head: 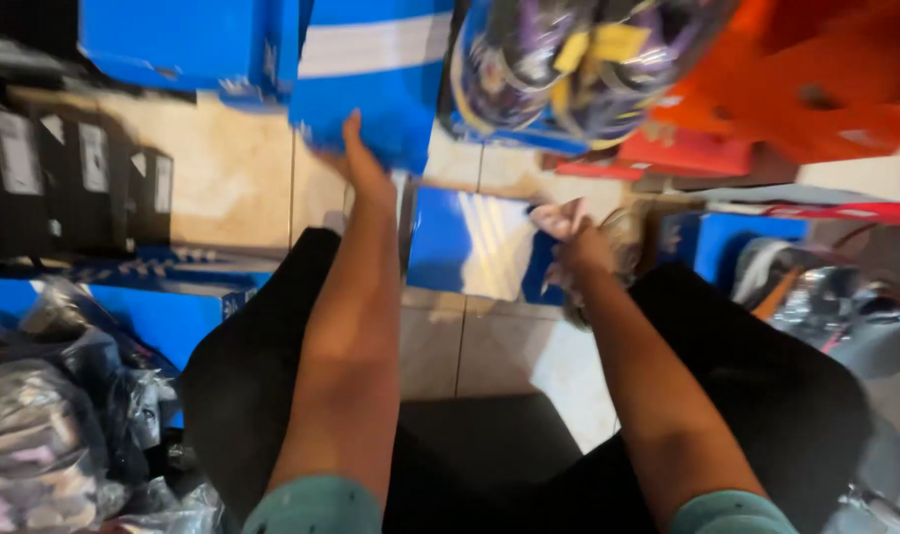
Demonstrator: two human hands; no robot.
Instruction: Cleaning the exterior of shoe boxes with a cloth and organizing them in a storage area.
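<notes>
Ahead of both hands, on tiled floor [489, 346]: blue shoebox [371, 89], touched by left hand [366, 168], fingers extended flat against its lower edge. Blue box lid [467, 242], lying between the hands. Right hand [573, 237], fingers curled, pinching something pale at the lid's right edge; blur hides what. Beyond the right hand: orange boxes [766, 109]. Handling advice: steady the shoebox with the flat palm; grip firmly before lifting.

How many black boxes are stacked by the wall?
3 black boxes: one at the far left edge, one beside it, one smaller nearest the tiled floor. The image is blurry, so more may be hidden.
</notes>
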